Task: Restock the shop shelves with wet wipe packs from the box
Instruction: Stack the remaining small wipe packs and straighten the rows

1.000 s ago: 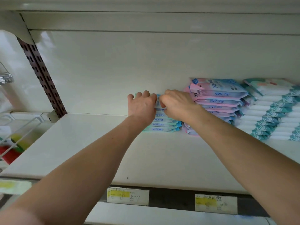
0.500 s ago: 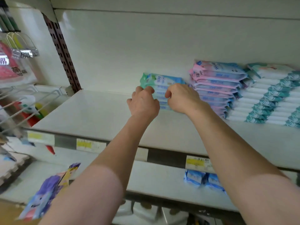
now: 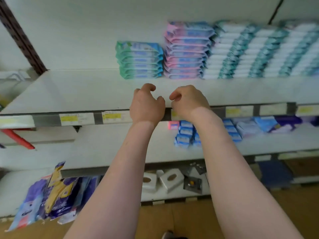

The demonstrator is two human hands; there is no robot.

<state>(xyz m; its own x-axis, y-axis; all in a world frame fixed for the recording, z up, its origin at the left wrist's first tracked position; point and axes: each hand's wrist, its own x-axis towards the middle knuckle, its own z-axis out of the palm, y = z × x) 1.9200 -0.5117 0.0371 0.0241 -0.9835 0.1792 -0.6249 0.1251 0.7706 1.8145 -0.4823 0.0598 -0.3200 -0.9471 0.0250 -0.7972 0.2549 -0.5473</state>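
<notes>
The soft green-and-blue wet wipe packs (image 3: 139, 60) lie flat in one neat pile at the back of the white shop shelf (image 3: 77, 94). On its right, this pile touches a taller pile of pink-and-blue wet wipe packs (image 3: 187, 50). Next come white-and-teal wet wipe packs (image 3: 259, 52), piled up in rows.
</notes>
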